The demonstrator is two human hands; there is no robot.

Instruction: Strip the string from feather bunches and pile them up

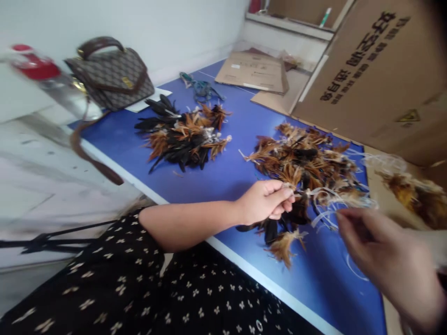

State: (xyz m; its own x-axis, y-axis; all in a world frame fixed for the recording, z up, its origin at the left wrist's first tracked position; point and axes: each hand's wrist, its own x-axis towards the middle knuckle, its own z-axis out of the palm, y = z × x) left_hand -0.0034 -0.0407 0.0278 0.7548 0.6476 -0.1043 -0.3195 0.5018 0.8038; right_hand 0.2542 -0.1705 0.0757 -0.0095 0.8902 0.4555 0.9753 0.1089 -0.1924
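Observation:
My left hand [265,201] is closed in a pinch on a small bunch of black and brown feathers [281,235] that hangs below it over the blue table [230,177]. My right hand [391,265] is blurred at the lower right, its fingers pinched near pale thin strings [335,200] that trail from the big feather pile [307,160] just beyond both hands. A second pile of black and orange feathers [185,135] lies further left on the table.
A patterned handbag [111,74] with a brown strap stands at the table's far left corner. Flattened cardboard [253,72] lies at the back, a large printed cardboard box [380,70] at the right. A clear bag of feathers [415,190] sits at the right edge.

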